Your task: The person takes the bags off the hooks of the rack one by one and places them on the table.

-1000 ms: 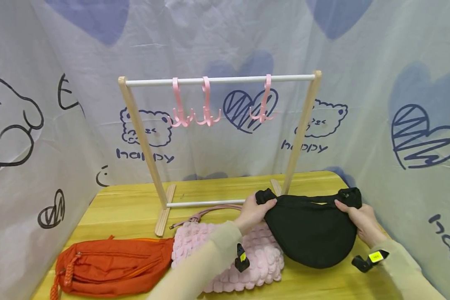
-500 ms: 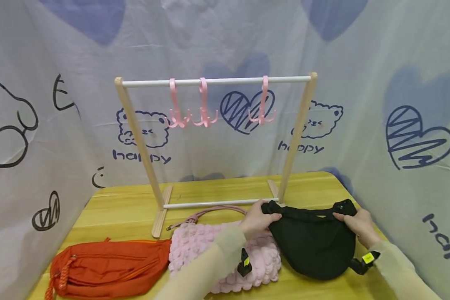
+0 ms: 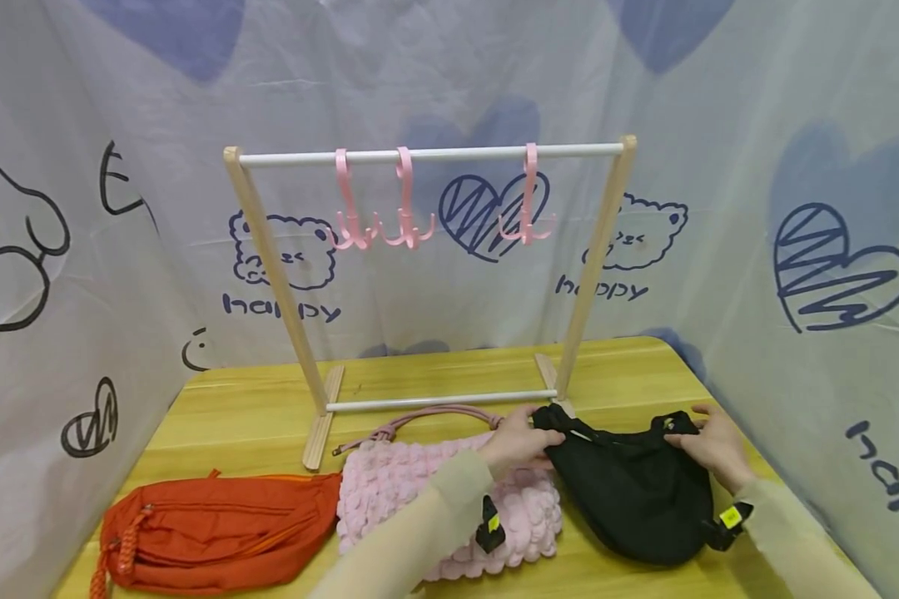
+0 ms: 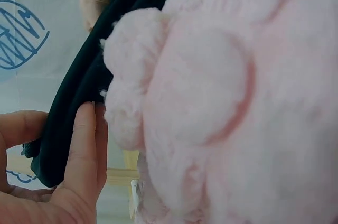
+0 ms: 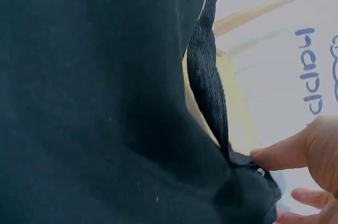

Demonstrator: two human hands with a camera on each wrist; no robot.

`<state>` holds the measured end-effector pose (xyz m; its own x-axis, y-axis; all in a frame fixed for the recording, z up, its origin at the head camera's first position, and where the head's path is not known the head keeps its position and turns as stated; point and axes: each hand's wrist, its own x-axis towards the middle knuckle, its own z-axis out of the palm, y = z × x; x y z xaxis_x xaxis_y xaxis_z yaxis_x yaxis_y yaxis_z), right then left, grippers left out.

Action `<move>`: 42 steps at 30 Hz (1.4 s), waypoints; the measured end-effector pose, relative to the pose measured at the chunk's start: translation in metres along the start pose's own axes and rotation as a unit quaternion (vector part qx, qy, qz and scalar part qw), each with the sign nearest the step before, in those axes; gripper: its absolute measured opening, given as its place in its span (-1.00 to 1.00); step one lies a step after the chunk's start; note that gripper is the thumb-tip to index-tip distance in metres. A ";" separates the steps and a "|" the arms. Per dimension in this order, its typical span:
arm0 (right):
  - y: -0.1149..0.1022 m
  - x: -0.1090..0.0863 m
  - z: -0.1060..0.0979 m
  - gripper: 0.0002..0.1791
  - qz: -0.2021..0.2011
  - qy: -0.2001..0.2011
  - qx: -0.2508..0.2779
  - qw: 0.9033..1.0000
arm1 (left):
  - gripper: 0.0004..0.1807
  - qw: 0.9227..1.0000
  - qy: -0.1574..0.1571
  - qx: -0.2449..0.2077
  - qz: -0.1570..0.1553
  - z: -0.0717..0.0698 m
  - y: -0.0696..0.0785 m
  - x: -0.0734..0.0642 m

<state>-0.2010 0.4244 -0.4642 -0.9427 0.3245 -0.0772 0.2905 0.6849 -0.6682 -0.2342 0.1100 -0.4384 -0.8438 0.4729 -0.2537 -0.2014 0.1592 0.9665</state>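
A black crescent-shaped shoulder bag lies low over the table at the right. My left hand pinches its upper left corner; in the left wrist view, thumb and fingers lie on both sides of the black fabric. At the bag's upper right corner, my right hand has its fingers spread. Its thumb touches the strap end in the right wrist view, while a finger stands apart from the cloth. Beneath my left forearm is a pink puffy bag with a thin strap.
An orange-red waist bag lies at the left of the wooden table. Behind the bags stands a rack with a white rail and wooden posts. Pink hooks hang from the rail. Patterned cloth walls enclose the table.
The black bag has come down and nearer, settling lower beside the pink bag. My right hand's fingers have spread from its corner, while my left hand keeps its pinch.
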 end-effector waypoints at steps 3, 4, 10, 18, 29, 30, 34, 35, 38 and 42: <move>-0.008 -0.005 0.002 -0.06 -0.013 0.003 -0.025 1.000 | -0.32 1.000 0.002 -0.026 -0.002 0.001 -0.001 0.001; -0.011 -0.007 0.004 -0.08 -0.023 0.005 -0.030 0.999 | -0.35 0.999 0.002 -0.034 -0.003 0.001 -0.001 0.001; -0.039 -0.022 0.018 -0.29 -0.143 0.024 -0.023 0.989 | -0.52 0.999 0.013 -0.052 -0.011 -0.003 0.002 -0.001; -0.072 -0.040 0.036 -0.33 -0.249 -0.035 0.042 0.967 | -0.66 0.995 -0.005 -0.102 -0.023 -0.006 0.006 -0.004; -0.084 -0.049 0.058 -0.09 -0.266 -0.104 0.011 0.958 | -0.56 0.992 -0.021 -0.121 -0.025 -0.005 0.009 -0.005; -0.084 -0.049 0.059 -0.07 -0.266 -0.105 0.008 0.958 | -0.55 0.993 -0.024 -0.116 -0.024 -0.005 0.009 -0.005; -0.086 -0.046 0.062 -0.03 -0.266 -0.111 0.001 0.957 | -0.52 0.994 -0.038 -0.102 -0.017 -0.007 0.010 -0.008; -0.086 -0.045 0.063 -0.04 -0.270 -0.111 -0.001 0.957 | -0.53 0.995 -0.043 -0.088 -0.009 -0.008 0.009 -0.009; -0.086 -0.043 0.064 -0.11 -0.277 -0.100 -0.011 0.956 | -0.54 0.998 -0.057 -0.034 0.025 -0.010 0.008 -0.012; -0.087 -0.043 0.065 -0.24 -0.276 -0.075 -0.028 0.958 | -0.56 0.994 -0.068 0.047 0.069 -0.014 0.006 -0.015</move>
<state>-0.1963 0.3080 -0.4507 -0.9669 -0.1913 0.1687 -0.2547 0.7611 -0.5965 -0.2297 0.0922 -0.4284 -0.7841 0.6072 -0.1286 -0.0357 0.1627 0.9860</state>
